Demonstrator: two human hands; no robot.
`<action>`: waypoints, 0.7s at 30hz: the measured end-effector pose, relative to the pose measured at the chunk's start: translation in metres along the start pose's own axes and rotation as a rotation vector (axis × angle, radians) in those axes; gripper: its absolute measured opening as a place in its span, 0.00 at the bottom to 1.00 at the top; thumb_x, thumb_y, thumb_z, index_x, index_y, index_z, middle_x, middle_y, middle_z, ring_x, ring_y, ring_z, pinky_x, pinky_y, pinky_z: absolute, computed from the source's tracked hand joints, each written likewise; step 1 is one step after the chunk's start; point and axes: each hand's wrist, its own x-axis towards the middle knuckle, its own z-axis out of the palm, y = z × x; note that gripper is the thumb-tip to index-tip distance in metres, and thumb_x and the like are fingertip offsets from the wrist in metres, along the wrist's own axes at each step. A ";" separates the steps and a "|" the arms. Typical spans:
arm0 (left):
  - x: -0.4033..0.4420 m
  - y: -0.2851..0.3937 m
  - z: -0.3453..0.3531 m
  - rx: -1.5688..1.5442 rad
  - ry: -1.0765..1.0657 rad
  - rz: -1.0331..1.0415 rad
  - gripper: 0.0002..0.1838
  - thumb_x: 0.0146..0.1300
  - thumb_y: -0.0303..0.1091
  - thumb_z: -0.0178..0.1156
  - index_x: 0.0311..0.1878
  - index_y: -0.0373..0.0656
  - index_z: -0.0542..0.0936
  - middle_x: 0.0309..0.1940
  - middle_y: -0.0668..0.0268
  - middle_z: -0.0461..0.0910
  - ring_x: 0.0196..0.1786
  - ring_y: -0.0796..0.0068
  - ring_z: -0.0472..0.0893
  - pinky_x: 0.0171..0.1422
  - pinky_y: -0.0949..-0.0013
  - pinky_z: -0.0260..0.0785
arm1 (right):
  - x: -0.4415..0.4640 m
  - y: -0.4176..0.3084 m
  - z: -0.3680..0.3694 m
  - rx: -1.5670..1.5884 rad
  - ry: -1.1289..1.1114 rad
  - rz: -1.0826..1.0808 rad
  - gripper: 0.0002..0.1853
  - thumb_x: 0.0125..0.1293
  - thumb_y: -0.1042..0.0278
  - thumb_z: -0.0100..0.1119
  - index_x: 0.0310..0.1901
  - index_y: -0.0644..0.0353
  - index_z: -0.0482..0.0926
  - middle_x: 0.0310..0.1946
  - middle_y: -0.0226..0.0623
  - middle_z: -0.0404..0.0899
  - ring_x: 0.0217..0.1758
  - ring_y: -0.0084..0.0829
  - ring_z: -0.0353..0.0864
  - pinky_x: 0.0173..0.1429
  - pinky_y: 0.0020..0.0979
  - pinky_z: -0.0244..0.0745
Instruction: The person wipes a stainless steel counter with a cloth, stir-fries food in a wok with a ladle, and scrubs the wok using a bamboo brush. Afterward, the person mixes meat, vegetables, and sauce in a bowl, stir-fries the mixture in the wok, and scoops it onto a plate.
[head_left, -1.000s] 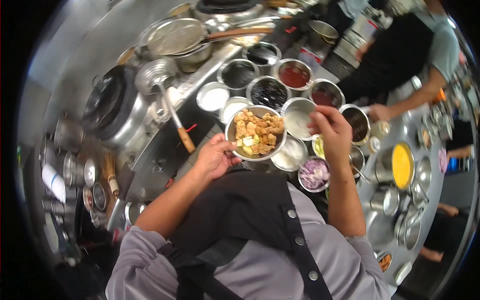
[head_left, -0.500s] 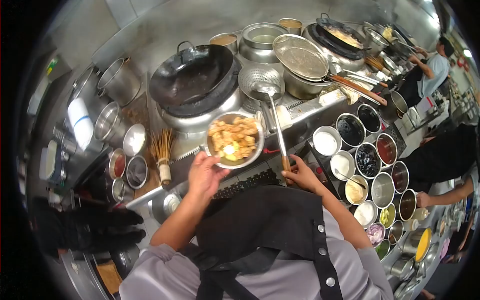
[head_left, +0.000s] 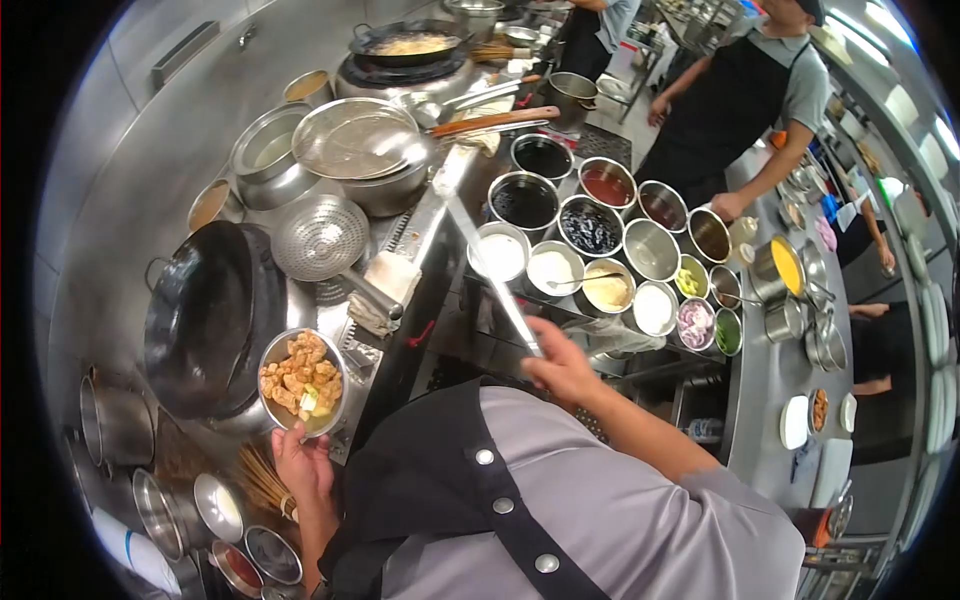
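My left hand (head_left: 303, 462) grips the edge of a small metal bowl (head_left: 339, 402). The bowl holds browned, fried-looking pieces (head_left: 298, 368) with a pale yellow bit among them. Just left of it rests a big black wok (head_left: 195, 315) with no food visible inside. In my right hand (head_left: 566, 368) is the handle of a long metal ladle (head_left: 497, 278), which points up and away from me beside the seasoning pots; its far end is blurred. A perforated strainer (head_left: 318, 238) lies between the wok and a large round mesh sieve (head_left: 357, 137).
Several metal pots line the right side, among them dark sauce (head_left: 590, 224), red sauce (head_left: 606, 184), white powder (head_left: 500, 256) and chopped purple onion (head_left: 696, 322). A person in a black apron (head_left: 715, 95) stands beyond them. A bamboo brush (head_left: 268, 482) lies lower left.
My view has turned right. The ladle has left the strainer and swung toward the seasoning pots. The bowl stays in my left hand, now beside the wok.
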 end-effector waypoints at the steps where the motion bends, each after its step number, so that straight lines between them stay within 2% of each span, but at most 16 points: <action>1: 0.004 -0.006 0.004 0.012 -0.022 -0.041 0.08 0.65 0.28 0.60 0.43 0.51 0.71 0.45 0.67 0.82 0.43 0.69 0.82 0.38 0.67 0.76 | -0.013 0.001 -0.013 0.135 0.098 0.012 0.33 0.68 0.79 0.54 0.74 0.52 0.60 0.29 0.24 0.73 0.23 0.15 0.71 0.27 0.21 0.70; 2: 0.008 -0.013 0.007 0.014 -0.030 -0.052 0.08 0.65 0.28 0.60 0.43 0.51 0.71 0.45 0.67 0.82 0.43 0.69 0.82 0.38 0.67 0.76 | -0.025 -0.007 -0.030 0.117 0.168 0.054 0.33 0.68 0.80 0.53 0.74 0.54 0.59 0.31 0.25 0.74 0.21 0.16 0.71 0.25 0.21 0.70; 4: 0.015 -0.024 0.018 0.073 -0.069 -0.094 0.08 0.65 0.29 0.60 0.44 0.51 0.72 0.45 0.67 0.82 0.43 0.70 0.82 0.38 0.67 0.76 | -0.037 -0.021 -0.058 0.034 0.324 0.007 0.33 0.68 0.76 0.55 0.74 0.57 0.59 0.28 0.25 0.74 0.18 0.18 0.70 0.21 0.23 0.68; 9: 0.005 -0.032 0.073 0.091 -0.103 -0.141 0.08 0.66 0.28 0.59 0.45 0.50 0.72 0.45 0.67 0.82 0.43 0.72 0.82 0.38 0.68 0.77 | -0.025 -0.023 -0.133 -0.096 0.532 0.141 0.19 0.68 0.74 0.57 0.60 0.63 0.73 0.23 0.30 0.74 0.17 0.22 0.71 0.21 0.26 0.69; 12: 0.004 -0.043 0.095 0.099 -0.133 -0.126 0.08 0.67 0.28 0.58 0.46 0.50 0.72 0.44 0.66 0.82 0.41 0.72 0.82 0.36 0.69 0.77 | -0.012 0.001 -0.171 0.037 0.492 0.121 0.19 0.68 0.73 0.57 0.61 0.63 0.72 0.24 0.30 0.74 0.17 0.22 0.71 0.21 0.26 0.69; 18: -0.007 -0.071 0.144 0.083 -0.141 -0.096 0.08 0.67 0.28 0.60 0.46 0.49 0.72 0.44 0.65 0.82 0.40 0.71 0.83 0.35 0.69 0.77 | -0.005 -0.010 -0.207 0.017 0.497 0.249 0.17 0.70 0.69 0.58 0.59 0.60 0.73 0.24 0.29 0.74 0.18 0.21 0.72 0.21 0.28 0.69; 21: -0.013 -0.086 0.164 0.110 -0.141 -0.094 0.08 0.67 0.27 0.60 0.45 0.49 0.71 0.44 0.65 0.82 0.41 0.71 0.83 0.35 0.68 0.78 | -0.006 -0.012 -0.228 0.258 0.407 0.317 0.13 0.71 0.67 0.58 0.55 0.56 0.73 0.24 0.27 0.73 0.19 0.20 0.70 0.21 0.27 0.68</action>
